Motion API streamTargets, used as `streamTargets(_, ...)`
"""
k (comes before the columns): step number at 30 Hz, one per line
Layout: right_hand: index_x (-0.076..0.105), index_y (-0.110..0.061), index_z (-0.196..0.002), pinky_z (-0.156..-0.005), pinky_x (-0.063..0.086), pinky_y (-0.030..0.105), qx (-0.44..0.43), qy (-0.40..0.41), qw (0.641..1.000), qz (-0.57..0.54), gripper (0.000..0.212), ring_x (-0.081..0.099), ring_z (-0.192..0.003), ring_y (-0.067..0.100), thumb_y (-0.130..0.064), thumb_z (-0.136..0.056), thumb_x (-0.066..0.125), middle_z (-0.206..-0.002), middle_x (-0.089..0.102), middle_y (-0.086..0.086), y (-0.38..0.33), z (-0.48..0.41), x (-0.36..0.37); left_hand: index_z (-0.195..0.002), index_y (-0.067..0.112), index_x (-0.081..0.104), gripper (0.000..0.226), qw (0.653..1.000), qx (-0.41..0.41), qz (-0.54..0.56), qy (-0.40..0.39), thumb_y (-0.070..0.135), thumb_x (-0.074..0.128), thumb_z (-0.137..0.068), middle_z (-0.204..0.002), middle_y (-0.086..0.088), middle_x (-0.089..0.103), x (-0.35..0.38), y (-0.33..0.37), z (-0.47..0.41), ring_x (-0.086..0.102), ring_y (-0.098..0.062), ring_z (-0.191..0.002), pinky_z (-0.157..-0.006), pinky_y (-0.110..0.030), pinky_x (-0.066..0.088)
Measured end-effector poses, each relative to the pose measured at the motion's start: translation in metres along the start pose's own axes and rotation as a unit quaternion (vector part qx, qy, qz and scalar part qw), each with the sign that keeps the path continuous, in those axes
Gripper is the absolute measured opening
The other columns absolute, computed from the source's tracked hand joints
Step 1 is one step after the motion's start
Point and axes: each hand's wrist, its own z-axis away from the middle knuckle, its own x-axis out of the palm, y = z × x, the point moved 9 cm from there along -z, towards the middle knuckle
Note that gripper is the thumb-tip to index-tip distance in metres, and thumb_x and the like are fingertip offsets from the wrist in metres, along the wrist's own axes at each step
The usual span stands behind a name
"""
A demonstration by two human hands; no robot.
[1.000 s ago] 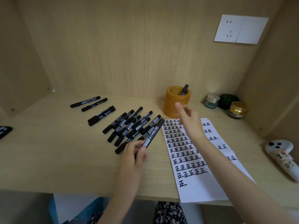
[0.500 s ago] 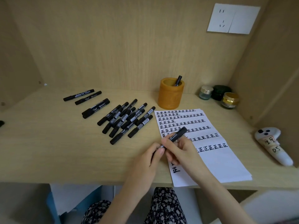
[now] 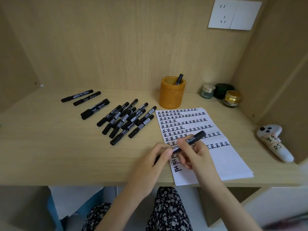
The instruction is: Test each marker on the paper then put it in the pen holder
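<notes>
Both hands hold one marker [image 3: 198, 135] just over the paper's [image 3: 230, 164] left part. The left hand [image 3: 153, 160] pinches its near end, and the right hand [image 3: 196, 157] grips the barrel. Behind the paper stands the holder [image 3: 171, 97] with a second marker [image 3: 179, 79] inside. Loose markers [image 3: 126, 120] lie left of the paper.

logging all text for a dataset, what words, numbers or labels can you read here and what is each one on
"正", handwritten again and again in rows, on the paper.
"05", handwritten on the lower sticker of the white controller; the upper sticker is not clear enough to read.
White print on the loose markers and the held marker: too small and blurred to read.
</notes>
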Motion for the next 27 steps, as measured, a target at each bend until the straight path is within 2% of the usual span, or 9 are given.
streamTargets(3,0.049,-0.023,-0.046,-0.039,0.025,0.021,0.015,0.105,0.993,-0.047,0.045,0.029,-0.036,0.014,-0.024,-0.089,0.06,-0.04,0.041,0.001,0.0,0.003,-0.031,-0.108,0.045,0.046,0.016,0.999,-0.041,-0.004,0.016,0.044,0.04,-0.094,-0.088,0.031,0.058,-0.004,-0.017,0.002,0.052,0.01,-0.079,-0.068,-0.015,0.037)
streamTargets(5,0.048,-0.022,-0.042,-0.041,0.026,0.024,0.025,0.137,0.99,-0.031,0.05,0.032,-0.037,0.017,-0.02,-0.091,0.059,-0.039,0.041,0.0,0.002,0.005,-0.045,-0.114,0.046,0.041,0.02,0.998,-0.037,-0.042,0.007,0.037,0.039,-0.096,-0.096,0.021,0.058,-0.003,-0.024,0.003,0.054,-0.003,-0.086,-0.075,-0.019,0.04)
streamTargets(7,0.052,-0.024,-0.054,-0.043,0.027,0.025,0.039,0.153,0.987,-0.028,0.041,0.041,-0.038,0.02,-0.012,-0.093,0.054,-0.041,0.045,0.006,0.01,0.008,-0.054,-0.118,0.044,0.039,0.024,0.997,-0.029,-0.071,-0.004,0.034,0.041,-0.096,-0.095,0.021,0.059,-0.001,-0.027,0.003,0.056,0.002,-0.089,-0.083,-0.022,0.045)
streamTargets(9,0.058,-0.012,-0.075,-0.042,0.029,0.025,0.049,0.142,0.988,-0.026,0.023,0.053,-0.043,0.024,-0.011,-0.095,0.049,-0.047,0.056,0.013,0.017,0.01,-0.056,-0.115,0.042,0.043,0.022,0.996,-0.022,-0.087,-0.008,0.033,0.045,-0.095,-0.097,0.025,0.057,0.0,-0.028,0.002,0.052,0.013,-0.092,-0.081,-0.01,0.043)
streamTargets(12,0.068,-0.004,-0.089,-0.041,0.032,0.022,0.056,0.113,0.992,-0.007,0.024,0.061,-0.053,0.022,-0.02,-0.096,0.051,-0.064,0.07,0.021,0.02,0.011,-0.051,-0.108,0.036,0.052,0.015,0.992,0.007,-0.124,0.002,0.031,0.048,-0.094,-0.104,0.027,0.054,0.001,-0.025,-0.001,0.047,0.018,-0.095,-0.077,0.0,0.036)
streamTargets(17,0.061,-0.006,-0.061,-0.044,0.036,0.014,0.04,0.149,0.985,0.074,0.027,0.045,-0.037,0.008,-0.02,-0.078,0.075,-0.041,0.054,-0.002,0.015,0.011,-0.051,-0.108,0.036,0.051,0.025,0.978,0.05,-0.202,0.02,0.047,0.055,-0.085,-0.089,0.028,0.047,0.007,-0.015,-0.001,0.046,0.009,-0.083,-0.074,-0.01,0.038)
streamTargets(20,0.058,-0.01,-0.057,-0.045,0.035,0.012,0.046,0.172,0.979,0.103,0.03,0.043,-0.04,0.003,-0.019,-0.078,0.077,-0.04,0.05,-0.011,0.023,0.013,-0.054,-0.113,0.037,0.05,0.035,0.956,0.08,-0.28,0.017,0.056,0.051,-0.083,-0.081,0.029,0.037,0.013,-0.011,-0.002,0.039,0.005,-0.079,-0.069,-0.01,0.032)
streamTargets(22,0.057,-0.009,-0.057,-0.047,0.035,0.011,0.041,0.185,0.975,0.113,0.03,0.043,-0.043,0.001,-0.015,-0.081,0.074,-0.044,0.051,-0.011,0.025,0.015,-0.057,-0.116,0.038,0.049,0.039,0.951,0.082,-0.299,0.014,0.058,0.049,-0.083,-0.08,0.028,0.036,0.015,-0.011,-0.002,0.038,0.004,-0.079,-0.069,-0.011,0.031)
streamTargets(27,0.059,0.006,-0.064,-0.049,0.036,0.013,0.033,0.197,0.973,0.119,0.026,0.044,-0.049,0.008,-0.009,-0.083,0.069,-0.056,0.055,0.008,0.027,0.017,-0.058,-0.116,0.039,0.048,0.04,0.952,0.077,-0.296,0.006,0.06,0.049,-0.082,-0.081,0.031,0.034,0.015,-0.012,-0.002,0.037,0.012,-0.074,-0.067,-0.006,0.03)
